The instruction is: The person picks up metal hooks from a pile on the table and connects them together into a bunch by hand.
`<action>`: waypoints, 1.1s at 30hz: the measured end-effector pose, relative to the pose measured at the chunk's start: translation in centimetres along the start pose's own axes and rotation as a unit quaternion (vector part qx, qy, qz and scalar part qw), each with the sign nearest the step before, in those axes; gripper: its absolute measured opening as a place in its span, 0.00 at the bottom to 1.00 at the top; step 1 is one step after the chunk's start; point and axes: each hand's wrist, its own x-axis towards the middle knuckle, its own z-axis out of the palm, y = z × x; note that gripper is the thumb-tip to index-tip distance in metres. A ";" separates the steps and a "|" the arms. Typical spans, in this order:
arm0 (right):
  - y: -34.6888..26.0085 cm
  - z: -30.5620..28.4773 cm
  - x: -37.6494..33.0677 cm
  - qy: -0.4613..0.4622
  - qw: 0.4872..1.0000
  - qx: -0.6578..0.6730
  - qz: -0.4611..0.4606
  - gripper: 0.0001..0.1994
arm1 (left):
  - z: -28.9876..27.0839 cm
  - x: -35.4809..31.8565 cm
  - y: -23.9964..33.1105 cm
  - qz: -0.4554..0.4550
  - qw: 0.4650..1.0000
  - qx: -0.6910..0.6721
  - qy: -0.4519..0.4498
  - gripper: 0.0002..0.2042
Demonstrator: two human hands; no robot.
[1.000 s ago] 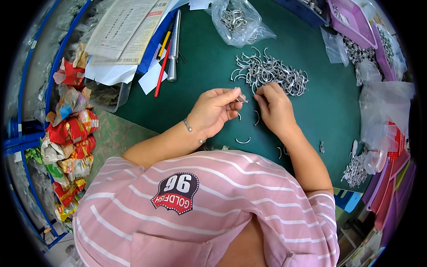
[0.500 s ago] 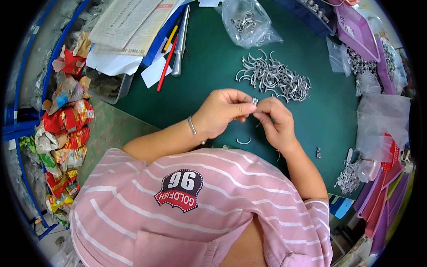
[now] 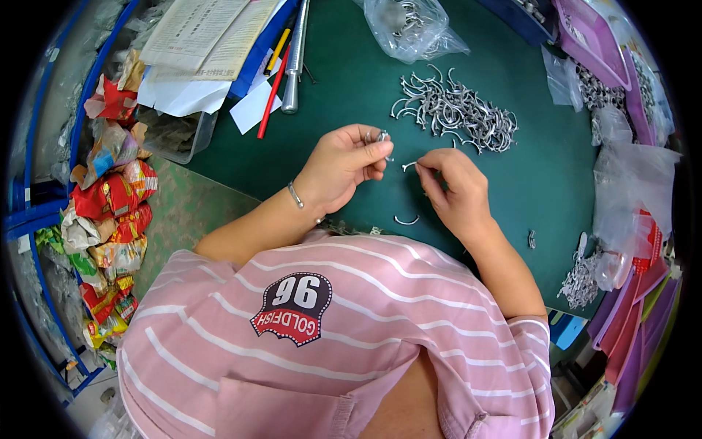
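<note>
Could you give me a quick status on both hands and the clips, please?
Left hand pinching small metal part. Right hand pinching curved clip. Clip pile beyond, untouched. Nothing between hands.

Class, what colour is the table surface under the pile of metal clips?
Dark green table surface, clearest in the head view, beneath the silvery pile of metal clips.

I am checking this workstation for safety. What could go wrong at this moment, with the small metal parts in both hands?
1. The left hand pinches a tiny metal piece and the right hand a thin clip, both above the mat; a slip could drop either one.
2. A dropped part might get lost among the loose clip and the pile nearby.
3. The clip ends look pointed and may prick a finger.
</note>
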 end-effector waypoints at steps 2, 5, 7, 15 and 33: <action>-0.2 -0.7 -0.4 0.058 0.998 0.008 -0.015 0.08 | 0.2 -0.2 -0.4 -0.035 0.999 0.012 -0.022 0.07; -0.5 -1.0 -1.1 0.065 0.994 -0.007 -0.086 0.11 | 2.0 -0.7 -1.0 -0.106 0.993 -0.022 -0.056 0.07; -0.8 -0.8 -1.8 0.037 0.993 -0.001 -0.109 0.11 | 2.6 -0.8 -1.5 -0.127 0.989 -0.028 -0.072 0.06; 0.7 -3.8 -2.6 -0.032 0.995 -0.053 0.074 0.12 | 0.9 0.6 0.4 -0.090 0.965 -0.205 -0.135 0.04; 1.0 -3.3 -3.3 -0.029 0.984 0.040 0.170 0.05 | 0.6 1.5 -0.9 -0.126 0.919 -0.301 -0.223 0.07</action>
